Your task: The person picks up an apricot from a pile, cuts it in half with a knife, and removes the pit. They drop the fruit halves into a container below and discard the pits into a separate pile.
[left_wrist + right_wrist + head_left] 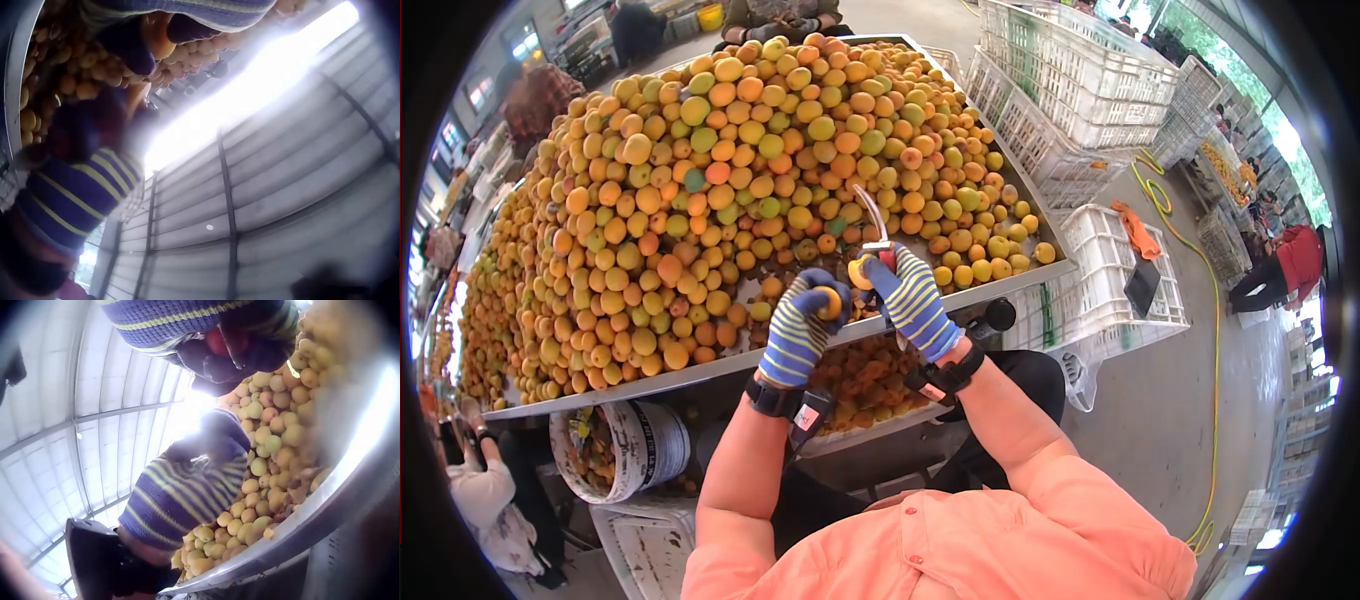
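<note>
Both hands wear blue-and-yellow striped knit gloves and sit close together over the near edge of the fruit-heaped table [710, 375]. My left hand [798, 325] grips an orange apricot-like fruit [830, 302], which also shows between the dark glove fingertips [139, 59] in the left wrist view. My right hand [918, 305] holds a small curved-bladed knife [870, 212] by its red handle [225, 341], blade pointing up and away. A yellow-orange fruit piece [860, 273] lies at the thumb side of that hand, facing the left hand.
A big heap of apricot-like fruits [700, 190] covers the metal-rimmed table. Below its edge lies a container of orange fruit pieces [865, 385]. A white bucket [655, 445] stands left; stacked white crates [1080, 80] and a crate with an orange glove [1135, 232] stand right.
</note>
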